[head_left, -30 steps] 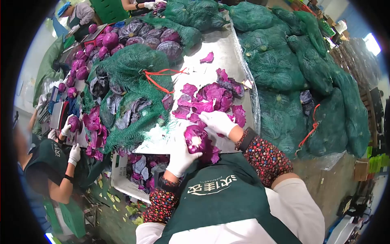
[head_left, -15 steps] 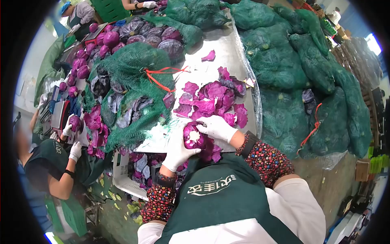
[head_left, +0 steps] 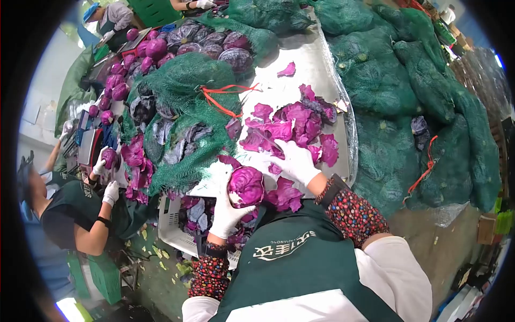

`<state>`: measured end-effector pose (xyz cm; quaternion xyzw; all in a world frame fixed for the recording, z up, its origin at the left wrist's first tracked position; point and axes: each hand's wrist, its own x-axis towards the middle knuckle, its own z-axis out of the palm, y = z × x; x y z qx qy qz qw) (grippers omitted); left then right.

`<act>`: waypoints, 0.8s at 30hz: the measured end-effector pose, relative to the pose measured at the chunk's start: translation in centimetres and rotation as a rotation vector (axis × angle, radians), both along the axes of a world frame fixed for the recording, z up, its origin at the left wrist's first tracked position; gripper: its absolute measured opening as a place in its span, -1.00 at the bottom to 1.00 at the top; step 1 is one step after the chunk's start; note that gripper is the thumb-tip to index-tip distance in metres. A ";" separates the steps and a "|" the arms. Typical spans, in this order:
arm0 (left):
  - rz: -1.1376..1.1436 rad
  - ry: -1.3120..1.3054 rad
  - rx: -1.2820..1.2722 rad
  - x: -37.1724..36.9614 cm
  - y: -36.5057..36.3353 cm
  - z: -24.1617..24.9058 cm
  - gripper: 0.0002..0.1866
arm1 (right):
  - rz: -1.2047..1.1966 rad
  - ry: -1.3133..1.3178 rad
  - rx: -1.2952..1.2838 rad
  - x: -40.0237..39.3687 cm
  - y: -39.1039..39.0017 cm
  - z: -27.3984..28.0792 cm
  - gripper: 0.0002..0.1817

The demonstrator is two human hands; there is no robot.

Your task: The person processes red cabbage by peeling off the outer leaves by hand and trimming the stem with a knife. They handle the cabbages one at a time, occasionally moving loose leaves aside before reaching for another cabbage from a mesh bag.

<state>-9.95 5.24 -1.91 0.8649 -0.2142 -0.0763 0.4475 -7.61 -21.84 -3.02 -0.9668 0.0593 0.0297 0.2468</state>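
A peeled red cabbage (head_left: 245, 186) rests in my left hand (head_left: 223, 206), whose white-gloved fingers curl around its left side and underside. My right hand (head_left: 296, 162), also gloved, is to the right of the cabbage and apart from it. Its fingers are closed on what looks like a thin knife (head_left: 266, 137), partly lost against the leaves. Loose purple leaves (head_left: 292, 124) are heaped on the metal table (head_left: 300, 51) just beyond my hands. More leaves (head_left: 285, 194) lie at the table's near edge, right of the cabbage.
Green mesh sacks (head_left: 370, 150) fill the right side. Another mesh sack (head_left: 188, 80) with a red tie lies at the left, among whole cabbages (head_left: 236, 59). Below the table edge stands a white crate (head_left: 170, 220) of leaves. A co-worker (head_left: 75, 209) holds a cabbage at the left.
My right hand has come off the cabbage and moved up and right. The cabbage has turned in my left hand, so its pale cut stem no longer faces up. The view has shifted slightly.
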 end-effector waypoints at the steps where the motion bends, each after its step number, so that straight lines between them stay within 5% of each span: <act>1: -0.026 0.024 0.013 0.2 0.1 0.4 0.23 | 0.034 -0.070 0.059 -0.5 0.6 0.2 -0.22; 4: 0.031 0.107 -0.128 0.4 0.0 -0.5 0.20 | 0.130 -0.155 0.404 -1.9 2.5 0.8 -0.22; 8: 0.028 0.200 -0.335 0.7 -0.9 -0.4 0.24 | 0.186 0.222 0.639 -2.6 3.2 2.4 -0.20; 11: 0.023 0.189 -0.238 0.2 -0.8 0.0 0.24 | 0.124 0.540 1.002 -2.3 3.6 -0.4 -0.39; 14: 0.031 0.150 -0.172 -0.2 -0.2 -1.9 0.25 | 0.188 0.559 0.996 -2.2 2.9 -1.0 -0.42; 16: 0.106 0.192 -0.362 -0.7 -0.7 -1.8 0.23 | 0.160 0.525 1.037 -2.7 2.9 0.2 -0.47; 18: 0.105 0.130 -0.290 -0.8 -0.5 -1.9 0.23 | 0.141 0.451 0.853 -2.9 3.5 0.1 -0.33; 20: 0.168 0.182 -0.301 -1.3 -0.8 -2.3 0.23 | 0.200 0.259 0.716 -2.9 4.9 -2.3 -0.42; 22: 0.183 0.211 -0.387 -1.7 -1.1 -2.3 0.20 | 0.233 -0.281 0.186 -2.5 5.3 -6.4 -0.59; 24: 0.245 0.065 -0.257 -1.6 -0.6 -3.3 0.17 | -0.053 -0.114 0.292 -2.7 3.5 -6.5 -0.77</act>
